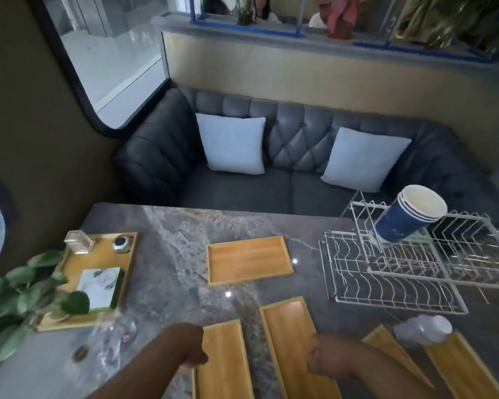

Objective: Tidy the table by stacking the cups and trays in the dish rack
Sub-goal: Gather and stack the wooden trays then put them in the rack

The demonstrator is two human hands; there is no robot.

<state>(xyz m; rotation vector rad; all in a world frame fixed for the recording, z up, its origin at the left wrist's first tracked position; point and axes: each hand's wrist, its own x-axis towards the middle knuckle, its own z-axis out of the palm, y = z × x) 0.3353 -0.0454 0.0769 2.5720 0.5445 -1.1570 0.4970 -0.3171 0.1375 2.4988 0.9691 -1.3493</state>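
Note:
A white wire dish rack [392, 295] stands at the table's right. A stack of blue paper cups [406, 223] leans tilted in its upper tier. Several empty wooden trays lie flat on the marble table: one in the middle [249, 260], two near me [225, 367] [291, 341], two more at the right [392, 349] [470, 370]. A white cup stack [424, 329] lies on its side between the right trays. My left hand [192, 352] is curled at the left edge of the near-left tray. My right hand [326, 358] is a fist at the near-middle tray's right edge. Whether either grips is unclear.
At the left a larger wooden tray [69, 318] holds a glass jar [78, 241], a small dark pot [121, 243] and a marble coaster [100, 286]. A leafy plant [20, 298] in a clear vase overhangs it. A grey sofa [271, 185] with two pale cushions stands behind the table.

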